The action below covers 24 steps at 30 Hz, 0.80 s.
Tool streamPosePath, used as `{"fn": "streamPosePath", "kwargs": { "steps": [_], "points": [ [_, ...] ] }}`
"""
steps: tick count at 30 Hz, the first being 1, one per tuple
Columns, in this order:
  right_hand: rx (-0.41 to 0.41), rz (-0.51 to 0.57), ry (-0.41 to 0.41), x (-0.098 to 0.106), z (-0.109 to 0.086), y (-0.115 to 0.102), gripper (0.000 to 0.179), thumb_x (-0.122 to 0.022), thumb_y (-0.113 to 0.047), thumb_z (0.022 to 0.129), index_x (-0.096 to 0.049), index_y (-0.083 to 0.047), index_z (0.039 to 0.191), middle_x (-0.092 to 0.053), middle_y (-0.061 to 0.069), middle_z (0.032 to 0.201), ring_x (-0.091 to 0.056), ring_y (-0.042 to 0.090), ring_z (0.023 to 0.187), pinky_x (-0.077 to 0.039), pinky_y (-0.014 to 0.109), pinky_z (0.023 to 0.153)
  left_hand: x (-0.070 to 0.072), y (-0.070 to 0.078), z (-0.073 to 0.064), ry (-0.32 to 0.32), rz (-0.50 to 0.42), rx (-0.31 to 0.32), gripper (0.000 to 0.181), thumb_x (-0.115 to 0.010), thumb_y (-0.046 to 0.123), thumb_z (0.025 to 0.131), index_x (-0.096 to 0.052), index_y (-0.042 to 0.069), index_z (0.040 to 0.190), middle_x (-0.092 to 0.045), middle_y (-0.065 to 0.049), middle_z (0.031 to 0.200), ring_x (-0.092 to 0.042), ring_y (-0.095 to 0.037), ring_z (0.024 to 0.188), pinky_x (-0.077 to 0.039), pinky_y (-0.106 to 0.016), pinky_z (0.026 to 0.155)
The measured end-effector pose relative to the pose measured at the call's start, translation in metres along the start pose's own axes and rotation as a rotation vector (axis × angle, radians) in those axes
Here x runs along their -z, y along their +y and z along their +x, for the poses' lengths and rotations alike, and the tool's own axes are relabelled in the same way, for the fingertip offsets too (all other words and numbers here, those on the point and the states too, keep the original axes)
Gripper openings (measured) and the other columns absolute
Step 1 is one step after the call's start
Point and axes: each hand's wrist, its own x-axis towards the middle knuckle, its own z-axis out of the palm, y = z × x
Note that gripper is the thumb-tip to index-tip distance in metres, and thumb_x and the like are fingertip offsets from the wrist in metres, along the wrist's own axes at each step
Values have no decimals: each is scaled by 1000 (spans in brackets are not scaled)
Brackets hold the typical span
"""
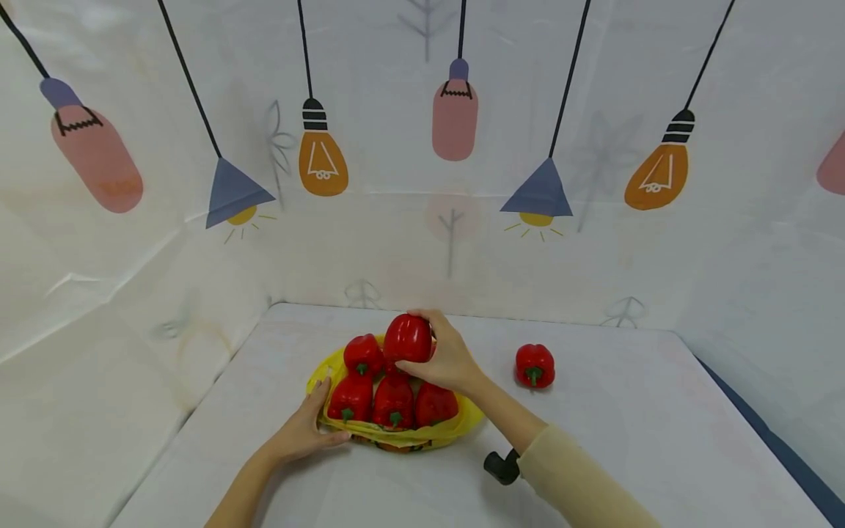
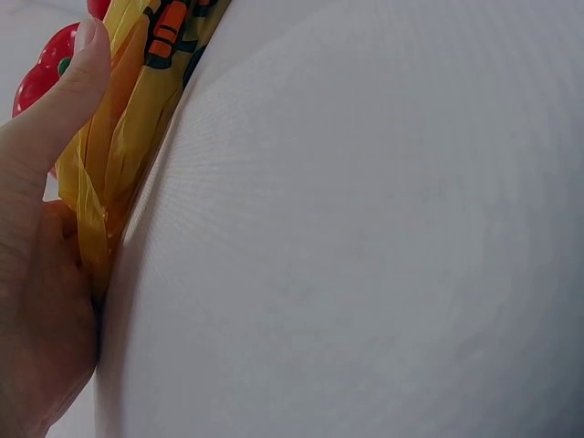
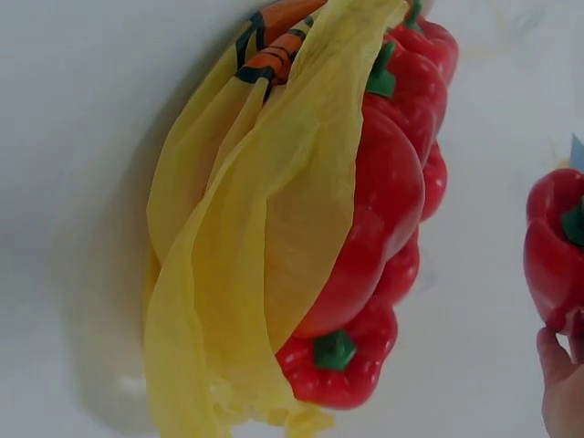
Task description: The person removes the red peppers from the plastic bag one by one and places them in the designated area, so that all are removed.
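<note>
My right hand (image 1: 445, 356) pinches a red bell pepper (image 1: 407, 338) between thumb and fingers, raised over the back of a yellow plastic bag (image 1: 470, 419). In the right wrist view that held pepper (image 3: 552, 251) shows at the right edge, its green stem partly cut off. Several red bell peppers (image 1: 394, 402) sit in the bag's wide mouth, green stems mostly facing me. At the bag's left end my left hand (image 1: 305, 429) grips its side, thumb along the front. Seen from the left wrist, the thumb (image 2: 68, 100) lies against the yellow plastic, other fingers partly hidden behind it.
One more red bell pepper (image 1: 535, 366) lies on the white-covered table (image 1: 627, 418) to the right of the bag. A small black thing (image 1: 502, 467) is at my right wrist. Behind the table's far edge hangs a white sheet (image 1: 396, 242) printed with lamps.
</note>
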Motion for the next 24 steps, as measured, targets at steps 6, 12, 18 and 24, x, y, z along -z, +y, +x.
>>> {"fn": "streamPosePath", "kwargs": {
  "steps": [6, 12, 18, 24],
  "points": [
    [55, 2, 8, 11, -3, 1, 75, -84, -15, 71, -44, -12, 134, -51, 3, 128, -53, 20, 112, -53, 41, 88, -1, -1, 2, 3, -13, -5, 115, -76, 47, 77, -6, -4, 152, -4, -27, 157, -3, -47, 142, -11, -62, 111],
    [140, -14, 4, 21, -7, 2, 76, -84, -13, 71, -42, -10, 134, -51, 4, 128, -53, 19, 112, -53, 39, 88, 1, -1, 1, -4, -12, -7, 114, -76, 46, 78, -5, -5, 152, -4, -27, 157, -3, -47, 142, -10, -63, 111],
    [165, -23, -5, 31, -9, 1, 77, -85, -11, 70, -42, -9, 134, -50, 5, 129, -53, 21, 115, -52, 40, 91, 0, -1, 1, 0, -15, -7, 114, -76, 46, 78, -6, -5, 152, -5, -27, 157, -3, -46, 142, -10, -62, 111],
    [125, -32, -6, 42, -15, -1, 78, -86, -11, 69, -42, -11, 134, -50, 4, 130, -52, 20, 117, -51, 41, 92, -1, -2, 1, 0, -11, -8, 113, -76, 46, 78, -6, -5, 152, -5, -28, 156, -4, -48, 142, -11, -63, 111]
  ]
}}
